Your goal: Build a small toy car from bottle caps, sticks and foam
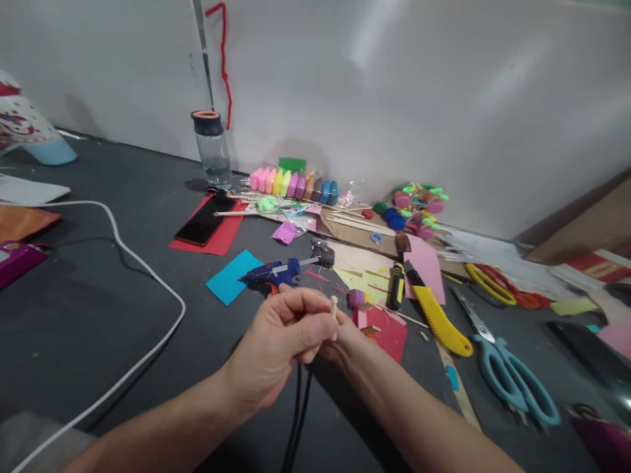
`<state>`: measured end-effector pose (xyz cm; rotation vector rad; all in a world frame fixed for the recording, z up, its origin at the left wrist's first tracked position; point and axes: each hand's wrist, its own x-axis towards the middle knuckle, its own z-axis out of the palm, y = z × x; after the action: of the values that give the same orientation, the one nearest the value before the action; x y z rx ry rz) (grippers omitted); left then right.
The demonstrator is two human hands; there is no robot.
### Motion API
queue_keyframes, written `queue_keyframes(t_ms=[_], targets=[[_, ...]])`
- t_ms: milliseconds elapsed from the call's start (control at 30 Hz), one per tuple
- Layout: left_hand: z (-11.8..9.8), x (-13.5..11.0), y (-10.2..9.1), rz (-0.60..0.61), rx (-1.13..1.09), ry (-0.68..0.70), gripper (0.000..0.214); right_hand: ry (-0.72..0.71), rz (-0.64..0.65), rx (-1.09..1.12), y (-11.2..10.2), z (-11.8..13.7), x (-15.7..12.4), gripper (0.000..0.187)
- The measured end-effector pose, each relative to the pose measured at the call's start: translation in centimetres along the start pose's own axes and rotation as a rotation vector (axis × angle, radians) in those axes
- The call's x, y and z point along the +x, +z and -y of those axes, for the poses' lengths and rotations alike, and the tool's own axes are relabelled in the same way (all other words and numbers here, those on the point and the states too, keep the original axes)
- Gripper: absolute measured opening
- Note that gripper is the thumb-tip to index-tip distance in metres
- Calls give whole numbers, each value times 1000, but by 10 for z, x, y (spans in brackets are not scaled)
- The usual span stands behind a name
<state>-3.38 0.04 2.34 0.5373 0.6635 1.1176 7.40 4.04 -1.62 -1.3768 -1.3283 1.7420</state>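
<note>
My left hand (283, 345) is curled closed around a short pale wooden stick (334, 307) whose tip pokes up above the fingers. My right hand (345, 343) is mostly hidden behind the left; its fingers meet the left hand at the stick, and their grip cannot be seen. Both hands hover over the dark table (98, 315), just in front of a blue glue gun (276, 272) lying on its side. Two black cords (298, 414) run down between my forearms.
A yellow utility knife (436, 315), teal scissors (513, 374), yellow-handled scissors (490, 282), coloured paper pieces, a row of clay packs (296, 184), a phone (204, 222) on red paper, a water bottle (211, 148) and a white cable (148, 276) lie around.
</note>
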Motion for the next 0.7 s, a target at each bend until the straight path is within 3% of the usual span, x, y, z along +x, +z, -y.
queue_keyframes(t_ms=[200, 367, 467, 567, 700], targets=[[3, 4, -1, -5, -202, -65, 24, -268, -177, -363, -21, 6, 3, 8], [8, 5, -1, -37, -344, -17, 13, -547, -398, -504, -37, 13, -32, 12], [10, 5, 0, -29, -399, -30, 7, -821, -509, -647, -40, 10, -53, 11], [12, 6, 2, 34, -393, -51, 19, -1002, -495, -836, -39, 3, -61, 21], [15, 6, 2, 114, -342, -36, 29, -1036, -501, -895, -36, -6, -58, 20]])
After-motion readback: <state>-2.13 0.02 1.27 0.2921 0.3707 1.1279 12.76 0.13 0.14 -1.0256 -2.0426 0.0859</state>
